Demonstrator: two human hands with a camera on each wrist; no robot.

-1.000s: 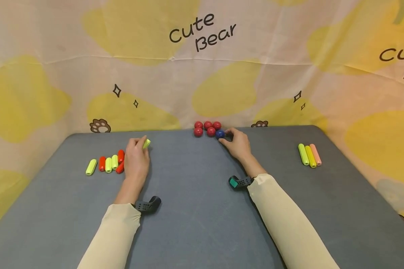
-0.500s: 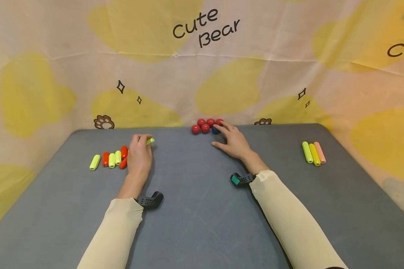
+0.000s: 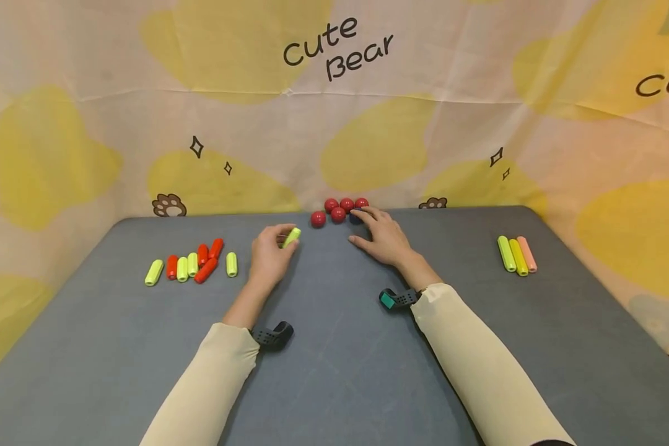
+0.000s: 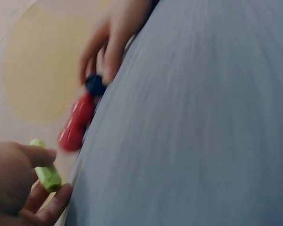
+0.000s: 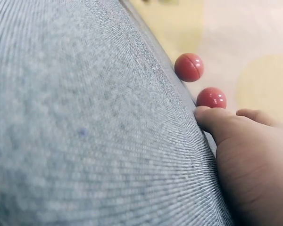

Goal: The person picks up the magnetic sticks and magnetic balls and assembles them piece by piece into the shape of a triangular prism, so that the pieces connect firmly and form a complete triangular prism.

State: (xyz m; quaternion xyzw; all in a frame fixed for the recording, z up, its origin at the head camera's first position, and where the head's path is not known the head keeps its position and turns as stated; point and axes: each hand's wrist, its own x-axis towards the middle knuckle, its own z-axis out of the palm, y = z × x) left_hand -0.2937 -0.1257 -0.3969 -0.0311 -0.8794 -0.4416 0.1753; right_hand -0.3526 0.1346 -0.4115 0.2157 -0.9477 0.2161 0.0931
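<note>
In the head view my left hand [image 3: 271, 259] pinches a short lime-green tube [image 3: 292, 236] between thumb and fingers, held tilted left of the red balls. The left wrist view shows the same lime-green tube [image 4: 48, 176] between thumb and fingertips. My right hand [image 3: 387, 240] reaches to the blue ball [image 3: 355, 218], its fingers extended over it and partly hiding it, the thumb spread apart. Several glossy red balls [image 3: 337, 215] sit at the table's back edge in two rows. The leftmost front red ball [image 3: 318, 219] stands a little apart. The right wrist view shows a red ball [image 5: 211, 98] beyond the thumb.
Left on the grey table [image 3: 334, 371] lie several short tubes, including a crossing red tube [image 3: 206, 271] and a separate lime-green tube [image 3: 231, 264]. Three longer sticks, including a yellow stick [image 3: 518, 257], lie together at right. A patterned cloth [image 3: 245, 124] hangs behind.
My left hand has carried the lime-green tube rightwards, uncovering tubes behind it. My right hand's pinch on the blue ball has loosened into spread fingers. The front red balls have shifted left.
</note>
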